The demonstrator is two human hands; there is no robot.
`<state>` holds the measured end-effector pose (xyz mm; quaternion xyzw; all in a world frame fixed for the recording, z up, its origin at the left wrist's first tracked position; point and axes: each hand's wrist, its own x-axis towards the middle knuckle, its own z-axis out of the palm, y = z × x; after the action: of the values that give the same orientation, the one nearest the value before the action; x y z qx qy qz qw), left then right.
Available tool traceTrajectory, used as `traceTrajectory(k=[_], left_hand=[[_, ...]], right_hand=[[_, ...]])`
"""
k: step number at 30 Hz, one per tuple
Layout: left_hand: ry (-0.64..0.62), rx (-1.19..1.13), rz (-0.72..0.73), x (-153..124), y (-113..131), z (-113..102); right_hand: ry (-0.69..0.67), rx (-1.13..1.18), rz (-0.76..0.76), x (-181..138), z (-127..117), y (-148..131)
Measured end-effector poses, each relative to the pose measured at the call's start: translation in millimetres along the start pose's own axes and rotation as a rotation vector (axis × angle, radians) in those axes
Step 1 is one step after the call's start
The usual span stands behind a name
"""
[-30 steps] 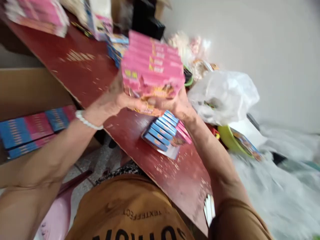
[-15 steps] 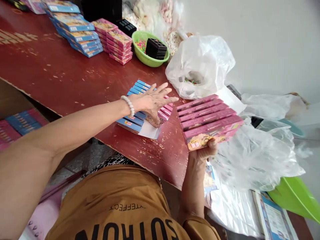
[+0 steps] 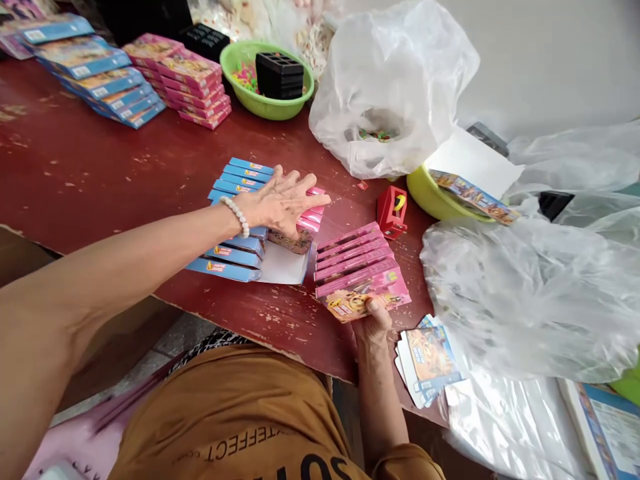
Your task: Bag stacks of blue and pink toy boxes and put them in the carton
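Head view: L hand [image 3: 283, 203] open, fingers spread, resting on flat blue card boxes [image 3: 233, 257], mid-frame on red-brown wooden bench [image 3: 100, 167]. R hand [image 3: 373, 323] grasps stack of flat pink card boxes [image 3: 355, 270], lower right of centre, long axis across frame, R hand nearer.

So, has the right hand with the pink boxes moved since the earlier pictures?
Yes. Against the red table's front edge, the right hand has moved left and inward: the pink boxes now sit over the tabletop, not over the plastic bag.
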<state>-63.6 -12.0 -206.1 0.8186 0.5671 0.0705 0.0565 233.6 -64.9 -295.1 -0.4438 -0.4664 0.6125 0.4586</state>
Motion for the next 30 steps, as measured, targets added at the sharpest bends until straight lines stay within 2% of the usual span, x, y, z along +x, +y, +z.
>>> traceTrajectory(k=[4, 8, 11, 13, 16, 19, 21, 23, 25, 27, 30], left_hand=[[-0.039, 0.011, 0.004, -1, 1, 1], [-0.030, -0.036, 0.000, 4, -4, 8], [-0.051, -0.020, -0.002, 8, -6, 5], [-0.047, -0.025, 0.009, 3, 0, -5], [0.074, -0.049, 0.045, -22, 30, -22], [0.212, -0.153, 0.054, -63, 86, -21], [0.228, -0.259, 0.037, -87, 121, -1], [0.232, -0.276, -0.044, -101, 142, 30], [0.302, -0.246, -0.156, -103, 147, 61], [0.373, -0.216, -0.241, -96, 143, 83], [0.409, -0.184, -0.294, -86, 133, 97]], right_hand=[[0.083, 0.036, 0.026, -8, 2, 18], [0.139, -0.033, -0.024, -10, -3, 23], [0.201, -0.062, -0.101, -10, -18, 18], [0.191, -0.072, -0.124, -8, -35, 12], [0.064, -0.034, -0.099, -2, -61, 2], [0.002, 0.102, -0.120, 17, -65, -13], [0.022, 0.217, -0.146, 44, -47, -27], [0.005, 0.323, -0.165, 81, -16, -42], [-0.095, 0.403, -0.166, 126, 20, -54], [-0.167, 0.500, -0.138, 171, 56, -58], [-0.207, 0.693, -0.002, 223, 107, -50]])
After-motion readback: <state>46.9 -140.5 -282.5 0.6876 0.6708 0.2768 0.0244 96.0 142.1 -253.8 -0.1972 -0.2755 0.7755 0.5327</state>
